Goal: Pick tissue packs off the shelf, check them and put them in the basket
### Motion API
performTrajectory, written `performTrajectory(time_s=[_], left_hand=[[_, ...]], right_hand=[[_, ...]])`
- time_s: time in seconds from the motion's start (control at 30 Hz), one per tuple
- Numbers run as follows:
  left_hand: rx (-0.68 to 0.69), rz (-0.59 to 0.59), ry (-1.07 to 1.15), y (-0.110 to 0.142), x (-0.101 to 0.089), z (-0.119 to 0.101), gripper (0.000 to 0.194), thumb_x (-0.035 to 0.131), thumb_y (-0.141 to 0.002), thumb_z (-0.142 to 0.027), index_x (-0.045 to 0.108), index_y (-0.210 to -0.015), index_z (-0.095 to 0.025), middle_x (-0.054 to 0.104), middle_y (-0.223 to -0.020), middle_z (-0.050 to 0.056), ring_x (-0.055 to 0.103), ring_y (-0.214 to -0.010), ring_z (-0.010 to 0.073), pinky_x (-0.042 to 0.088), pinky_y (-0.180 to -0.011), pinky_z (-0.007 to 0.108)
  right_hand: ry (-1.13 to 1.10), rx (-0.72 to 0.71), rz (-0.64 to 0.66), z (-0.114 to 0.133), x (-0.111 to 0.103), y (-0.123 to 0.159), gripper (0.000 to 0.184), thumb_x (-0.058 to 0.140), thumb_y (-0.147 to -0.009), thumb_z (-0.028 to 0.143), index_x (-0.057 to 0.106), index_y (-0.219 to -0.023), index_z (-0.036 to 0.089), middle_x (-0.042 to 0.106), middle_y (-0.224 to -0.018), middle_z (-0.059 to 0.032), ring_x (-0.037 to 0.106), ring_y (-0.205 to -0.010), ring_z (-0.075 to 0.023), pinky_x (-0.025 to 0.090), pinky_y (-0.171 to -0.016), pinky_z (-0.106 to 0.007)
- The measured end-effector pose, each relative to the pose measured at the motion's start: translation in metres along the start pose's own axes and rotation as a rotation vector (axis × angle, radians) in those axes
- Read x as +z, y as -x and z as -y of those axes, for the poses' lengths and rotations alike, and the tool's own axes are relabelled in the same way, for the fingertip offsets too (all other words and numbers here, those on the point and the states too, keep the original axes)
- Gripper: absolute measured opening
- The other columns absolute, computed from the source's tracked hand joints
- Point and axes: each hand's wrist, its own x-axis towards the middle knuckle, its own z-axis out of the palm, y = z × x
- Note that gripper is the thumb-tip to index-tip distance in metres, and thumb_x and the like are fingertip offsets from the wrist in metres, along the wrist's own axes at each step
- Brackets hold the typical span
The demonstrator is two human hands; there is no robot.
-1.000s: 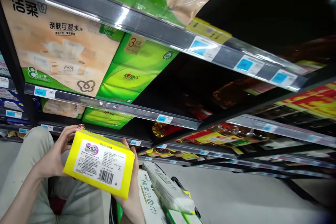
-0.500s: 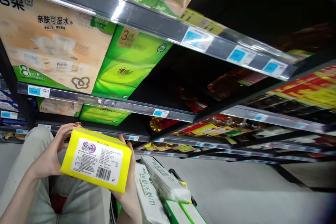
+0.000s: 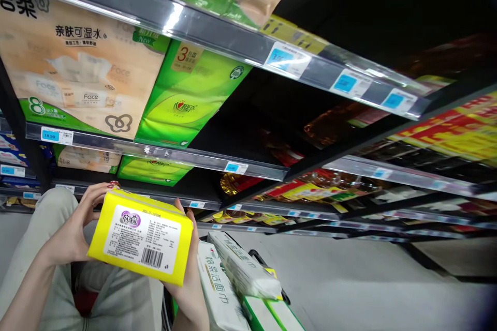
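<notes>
A yellow tissue pack (image 3: pixel 142 237) with a white printed label and a barcode is held in front of me, label side up. My left hand (image 3: pixel 77 227) grips its left end, fingers curled over the top edge. My right hand (image 3: pixel 190 279) supports its right end from below and behind, fingers wrapped round the side. Both hands hold the pack above my lap, in front of the lower store shelves.
Shelves with price tags (image 3: pixel 285 59) carry a beige tissue multipack (image 3: pixel 77 67) and green tissue packs (image 3: pixel 190 98); packaged goods fill the dark shelves on the right. White and green packs (image 3: pixel 233 279) lie in a basket below my right hand. Grey floor (image 3: pixel 368 289) lies right.
The view has shifted slightly, so the shelves sit a little lower and left. The yellow pack has stayed in both hands, almost unmoved.
</notes>
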Motion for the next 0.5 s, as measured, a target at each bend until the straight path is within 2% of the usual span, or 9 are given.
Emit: performTrajectory(time_s=[0.1, 0.27, 0.5], left_hand=[[-0.013, 0.005, 0.0, 0.001, 0.0, -0.001, 0.097, 0.092, -0.069, -0.023, 0.04, -0.146, -0.048, 0.025, -0.16, 0.007, 0.029, -0.153, 0.0436, 0.057, -0.104, 0.04], [0.011, 0.003, -0.008, -0.001, 0.001, -0.004, 0.094, 0.092, -0.07, -0.023, 0.041, -0.145, -0.047, 0.026, -0.158, 0.009, 0.037, -0.149, 0.0413, 0.058, -0.102, 0.037], [0.002, 0.013, -0.008, -0.002, 0.001, -0.005, 0.094, 0.09, -0.072, -0.023, 0.039, -0.147, -0.049, 0.025, -0.159, 0.008, 0.042, -0.147, 0.0368, 0.059, -0.099, 0.032]], right_hand=[[-0.002, 0.022, -0.032, 0.005, 0.003, -0.001, 0.109, 0.089, -0.072, 0.054, 0.027, -0.161, 0.045, 0.021, -0.174, -0.002, 0.041, -0.15, -0.0367, 0.038, -0.122, -0.053], [-0.004, 0.081, -0.04, 0.016, 0.01, -0.002, 0.122, 0.085, -0.066, 0.071, 0.018, -0.164, 0.041, 0.028, -0.172, -0.0059, 0.048, -0.146, -0.0363, 0.043, -0.12, -0.051], [0.007, 0.044, -0.077, 0.018, 0.014, 0.001, 0.109, 0.082, -0.074, 0.068, 0.023, -0.162, 0.043, 0.023, -0.173, -0.0049, 0.039, -0.152, -0.0336, 0.036, -0.123, -0.051]])
